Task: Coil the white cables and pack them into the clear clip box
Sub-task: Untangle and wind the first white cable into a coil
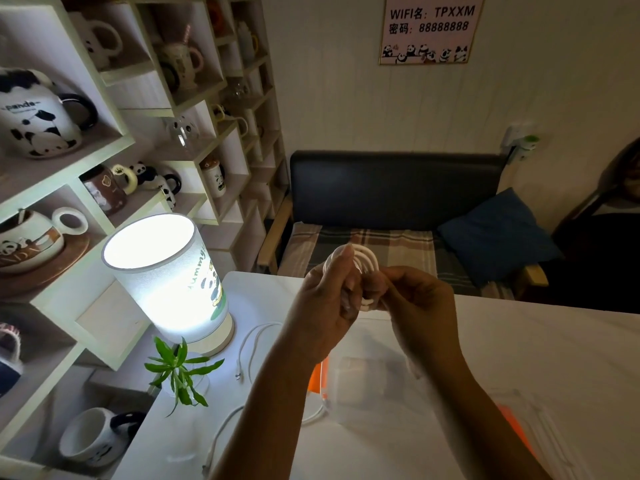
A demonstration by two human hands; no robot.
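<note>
At six o'clock on the white table (519, 341), the clear clip box (367, 386) waits under the forearms, orange clips at its sides. Loose white cables (254, 341) trail at nine o'clock, near the lit lamp (166, 271). Above the box, the left hand (322, 306) pinches the coiled cable (363, 258) while the right hand (415, 299) grips its tail end. Keep loops even and tuck the plug through before lowering it.
</note>
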